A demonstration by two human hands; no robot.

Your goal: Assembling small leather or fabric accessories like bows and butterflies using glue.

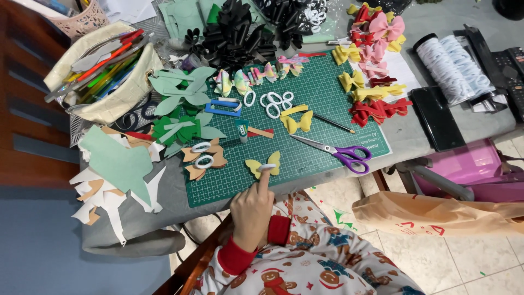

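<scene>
One hand (252,210) shows, reaching up from a red-cuffed, patterned sleeve at the near edge of the counter (404,136); which hand it is I judge the right, though the angle leaves some doubt; it is loosely curled with only the forefinger stretched out, gripping nothing; the other hand is out of sight. The fingertip presses a small white ring (267,167) down onto the middle of a yellow butterfly-shaped cutout (263,164), which lies on the green cutting mat (327,87) close to the mat's near edge.

The cutout looks like thin craft foam or felt; I'd judge it feather-light, soft and bendy, apt to slide on the smooth mat or curl if pinched at a wing; it looks best taken at the narrow waist under the ring, thumb and finger on either side, or held flat under a fingertip as now. The ring seems a small elastic or plastic loop, light and liable to roll or spring away; pressing it from above steadies it.

Towards the mat's right side lie purple-handled scissors (341,153); to the left of the yellow piece sit two tan cutouts (203,158) bearing white rings; a second yellow bow shape (297,121) lies further back.
</scene>
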